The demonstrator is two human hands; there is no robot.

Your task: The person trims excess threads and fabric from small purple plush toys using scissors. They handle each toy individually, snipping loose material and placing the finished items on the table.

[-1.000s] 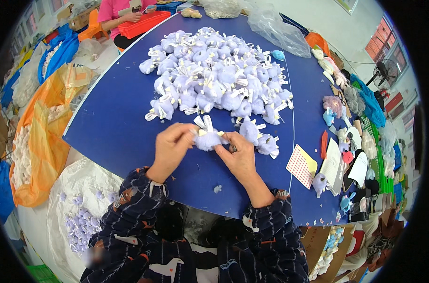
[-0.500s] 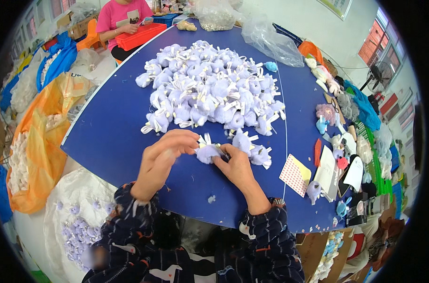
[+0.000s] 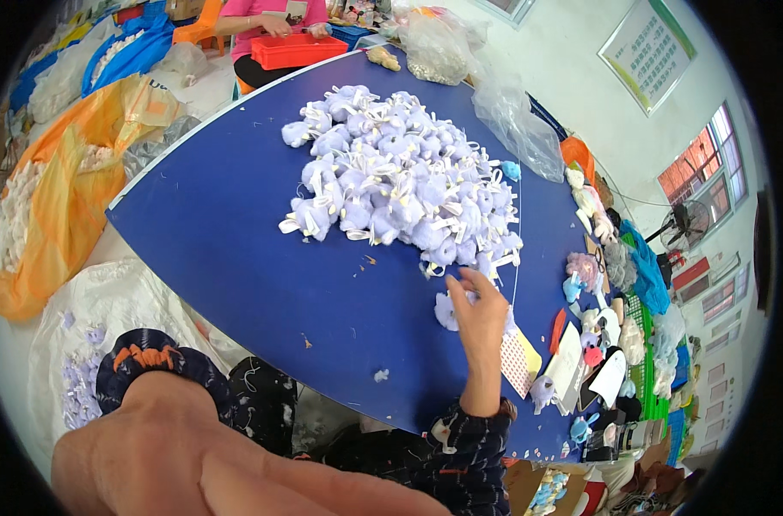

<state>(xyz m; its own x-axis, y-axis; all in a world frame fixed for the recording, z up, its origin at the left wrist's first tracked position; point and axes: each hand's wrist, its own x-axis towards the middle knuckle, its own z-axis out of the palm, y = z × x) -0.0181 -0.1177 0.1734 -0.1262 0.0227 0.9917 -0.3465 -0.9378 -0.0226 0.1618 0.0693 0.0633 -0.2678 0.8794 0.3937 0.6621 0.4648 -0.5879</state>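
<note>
My left hand [image 3: 176,447] is raised very near the camera at the lower left. Its back and blurred fingers show, but the fingertips run out of the picture, so whether anything is in it is hidden. Over the table, my right hand [image 3: 484,322] has thumb and forefinger slightly apart, directed toward the pile. A small lilac plush piece [image 3: 445,312] lies just left of its thumb, touching or nearly so. Past the hand is the big heap of lilac plush pieces [image 3: 400,176] with white ribbon loops and pale yellow bits.
On the right lie a sheet of red dots [image 3: 518,361], a red strip [image 3: 558,330], white cards and small plush toys. A bag of lilac pieces [image 3: 82,361] stands lower left, below an orange sack [image 3: 64,232]. Across the blue table [image 3: 236,215], a person works over a red tray [image 3: 297,52].
My left hand has left the tabletop and come up close to the camera. My right hand no longer holds the plush piece and has moved right. The view has turned.
</note>
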